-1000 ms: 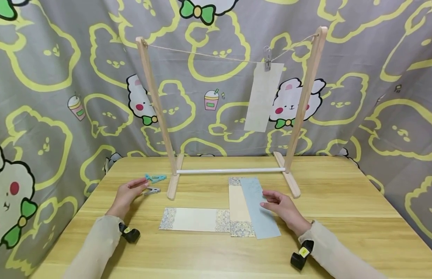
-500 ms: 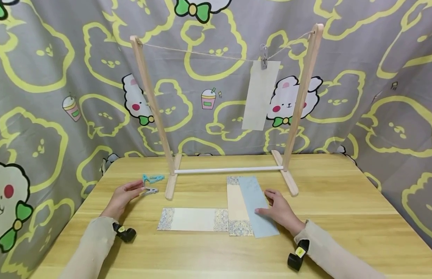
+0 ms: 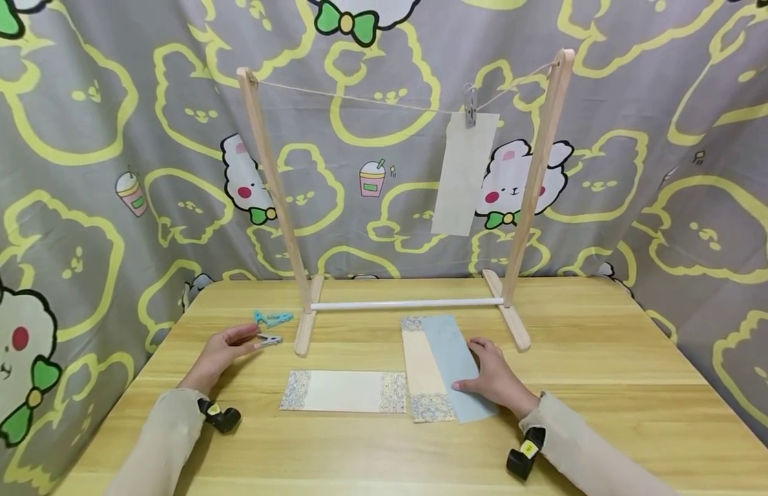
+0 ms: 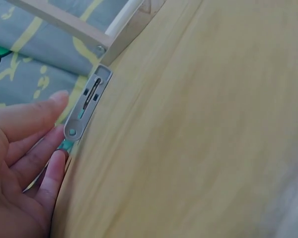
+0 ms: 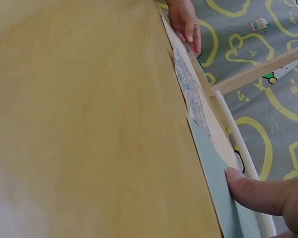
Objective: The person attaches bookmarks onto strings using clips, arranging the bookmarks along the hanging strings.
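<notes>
My left hand (image 3: 221,353) is beside the grey clothespin (image 3: 270,339) at the table's left, fingers loosely bent. In the left wrist view the thumb stands apart from this clothespin; whether the other fingertips touch it, I cannot tell. A teal clothespin (image 3: 273,319) lies just behind. On the blue paper strip (image 3: 448,351) rests the thumb of my right hand (image 3: 498,375), its other fingers reaching along the right edge. Under the blue strip lies a peach strip (image 3: 423,362) with lace-patterned ends. A cream strip (image 3: 343,390), also lace-patterned, lies crosswise to their left.
Behind the strips stands a wooden frame (image 3: 275,193) with a white bottom rod (image 3: 405,304). A string (image 3: 359,98) sags between its posts. From it hangs a pale paper strip (image 3: 461,176), held by a silvery clip (image 3: 470,107). A patterned curtain (image 3: 371,227) closes off the back.
My right thumb has moved lower on the blue strip, and the lower ends of the blue and peach strips have shifted slightly right. My left hand stays beside the clothespins.
</notes>
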### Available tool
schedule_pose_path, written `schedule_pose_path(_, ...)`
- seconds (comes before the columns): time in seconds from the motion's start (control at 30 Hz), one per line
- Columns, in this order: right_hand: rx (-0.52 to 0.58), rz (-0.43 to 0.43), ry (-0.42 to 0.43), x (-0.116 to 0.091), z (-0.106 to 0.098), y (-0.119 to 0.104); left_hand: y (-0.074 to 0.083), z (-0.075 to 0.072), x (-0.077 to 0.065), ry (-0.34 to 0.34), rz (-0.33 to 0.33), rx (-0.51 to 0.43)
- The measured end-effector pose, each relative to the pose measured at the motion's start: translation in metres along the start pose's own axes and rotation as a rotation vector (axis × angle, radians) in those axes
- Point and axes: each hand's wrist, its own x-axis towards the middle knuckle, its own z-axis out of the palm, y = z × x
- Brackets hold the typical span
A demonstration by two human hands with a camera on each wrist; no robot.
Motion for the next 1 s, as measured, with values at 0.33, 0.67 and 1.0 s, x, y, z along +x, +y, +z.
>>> schedule_pose_path(0.33,0.034,0.017,0.058,-0.002,0.000,-0.002,0.000,0.003,0.000,0.010,0.026,0.044)
schedule_pose_path(0.67,0.083,0.071,0.050,0.001,0.000,-0.005,0.001,0.007,-0.001,0.046,0.037,0.102)
schedule_pose_path(1.0,0.198,0.057,0.056,0.007,-0.007,0.005,0.002,0.008,0.000,0.048,0.035,0.124)
